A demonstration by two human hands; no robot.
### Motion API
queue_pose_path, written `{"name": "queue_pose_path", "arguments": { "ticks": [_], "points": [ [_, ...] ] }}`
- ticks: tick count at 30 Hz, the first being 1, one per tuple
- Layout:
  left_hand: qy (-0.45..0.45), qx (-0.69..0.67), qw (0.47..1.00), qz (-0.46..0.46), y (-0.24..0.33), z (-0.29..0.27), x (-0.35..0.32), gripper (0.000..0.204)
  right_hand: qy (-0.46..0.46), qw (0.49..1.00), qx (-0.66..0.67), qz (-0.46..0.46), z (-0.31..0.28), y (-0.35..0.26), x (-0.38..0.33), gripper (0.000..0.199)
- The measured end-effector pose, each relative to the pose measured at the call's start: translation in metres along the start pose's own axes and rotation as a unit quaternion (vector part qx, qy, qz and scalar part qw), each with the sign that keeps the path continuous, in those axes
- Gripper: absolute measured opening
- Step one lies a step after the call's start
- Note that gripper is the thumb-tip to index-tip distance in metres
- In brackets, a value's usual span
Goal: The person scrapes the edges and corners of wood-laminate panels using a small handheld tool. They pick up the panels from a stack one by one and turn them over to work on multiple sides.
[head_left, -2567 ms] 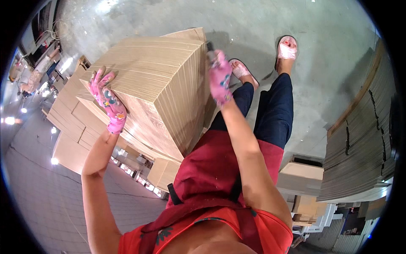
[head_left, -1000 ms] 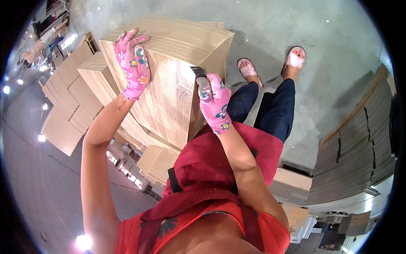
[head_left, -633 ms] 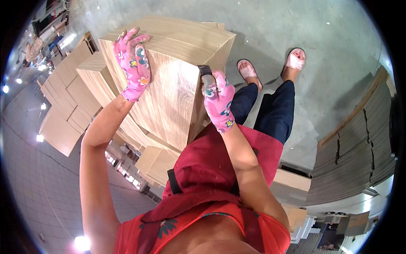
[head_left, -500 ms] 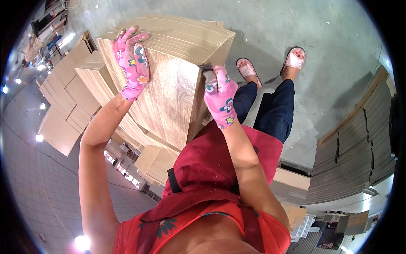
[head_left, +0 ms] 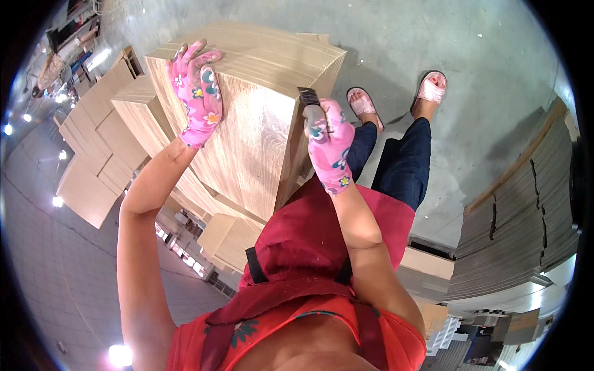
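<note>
A tall stack of wood-grain boards (head_left: 250,139) stands before me, its layered edges showing on the far and right sides. My left hand (head_left: 198,93), in a pink flowered glove with dirty fingertips, rests on the top board, fingers stretched over its far left edge. My right hand (head_left: 328,139), gloved alike, is closed around a small dark flat tool (head_left: 307,96) beside the stack's right corner. The tool's exposed end is black and flat; the fist hides the rest, and I cannot tell its exact kind or whether it touches the corner.
More board stacks (head_left: 102,139) stand to the left. On the right is a large pile of grey sheets (head_left: 504,216) with a wooden strip along its edge. My feet in pink slippers (head_left: 431,86) are on the grey concrete floor (head_left: 482,55), close to the stack's right side.
My right hand has shifted slightly right and nearer to me, with more of the dark tool showing. My left hand remains on the top board with barely any shift.
</note>
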State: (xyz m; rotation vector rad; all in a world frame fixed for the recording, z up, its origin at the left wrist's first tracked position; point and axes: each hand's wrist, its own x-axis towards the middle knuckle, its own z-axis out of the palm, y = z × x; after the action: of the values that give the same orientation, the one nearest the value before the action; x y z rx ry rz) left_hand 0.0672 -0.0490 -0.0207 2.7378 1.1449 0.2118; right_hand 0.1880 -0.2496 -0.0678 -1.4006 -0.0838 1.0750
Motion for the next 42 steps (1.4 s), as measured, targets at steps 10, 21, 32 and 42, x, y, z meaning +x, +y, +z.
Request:
{"name": "queue_pose_path", "arguments": {
  "ticks": [10, 21, 32, 42],
  "points": [
    [0.014, 0.005, 1.0, 0.014, -0.001, 0.003, 0.001, 0.021, -0.028, 0.987, -0.132, -0.082, -0.002, -0.016, 0.003, 0.013],
    [0.009, 0.002, 1.0, 0.007, 0.003, 0.002, 0.001, 0.026, 0.033, 0.994, -0.029, 0.096, -0.006, 0.009, 0.014, 0.012],
    [-0.001, 0.032, 0.999, 0.012, 0.001, -0.001, 0.003, 0.023, 0.006, 0.982, -0.186, 0.033, -0.011, 0.013, 0.037, 0.016],
    [-0.016, 0.041, 0.999, 0.014, 0.006, -0.002, 0.005, 0.022, 0.025, 0.979, -0.182, 0.086, -0.038, 0.066, 0.081, 0.013]
  ]
}}
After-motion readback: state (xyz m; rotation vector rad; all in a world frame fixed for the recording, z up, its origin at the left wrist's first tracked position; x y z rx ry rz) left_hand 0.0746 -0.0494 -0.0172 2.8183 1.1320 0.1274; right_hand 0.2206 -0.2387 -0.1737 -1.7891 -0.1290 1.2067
